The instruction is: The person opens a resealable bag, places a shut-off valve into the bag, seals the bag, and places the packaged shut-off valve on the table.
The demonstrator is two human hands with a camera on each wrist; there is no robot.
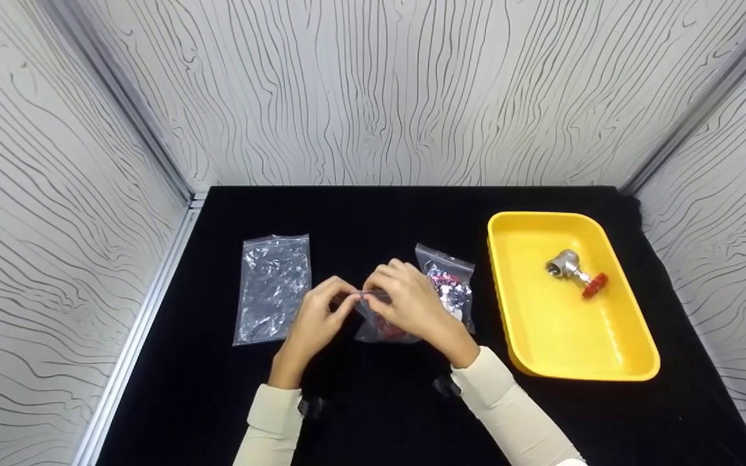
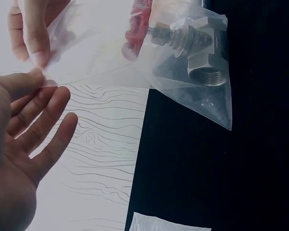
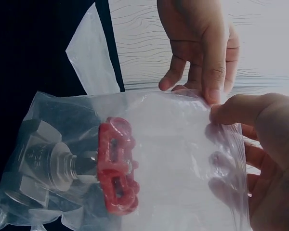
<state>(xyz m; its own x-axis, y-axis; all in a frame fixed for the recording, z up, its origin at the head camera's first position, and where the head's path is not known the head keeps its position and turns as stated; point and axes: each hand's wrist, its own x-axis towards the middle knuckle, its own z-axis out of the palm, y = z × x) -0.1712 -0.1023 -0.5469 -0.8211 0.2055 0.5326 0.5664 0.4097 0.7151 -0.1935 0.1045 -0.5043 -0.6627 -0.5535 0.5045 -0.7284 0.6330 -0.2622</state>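
Observation:
Both hands hold a clear zip bag (image 1: 370, 333) by its top edge, in the middle of the table. My left hand (image 1: 315, 317) pinches one corner of the opening between thumb and index finger, its other fingers loosely spread. My right hand (image 1: 405, 301) pinches the edge right beside it, thumb in front and fingers behind the film. Inside the bag lies a metal valve (image 2: 202, 50) with a red handwheel (image 3: 118, 166), at the end away from the hands. Whether the zip is closed cannot be told.
A flat clear zip bag (image 1: 272, 288) lies left of the hands. Behind the right hand is another bag (image 1: 451, 285) with shiny silver and pink contents. A yellow tray (image 1: 509, 310) at the right holds a second valve (image 1: 567, 264) with a red handwheel. Patterned walls surround the black table.

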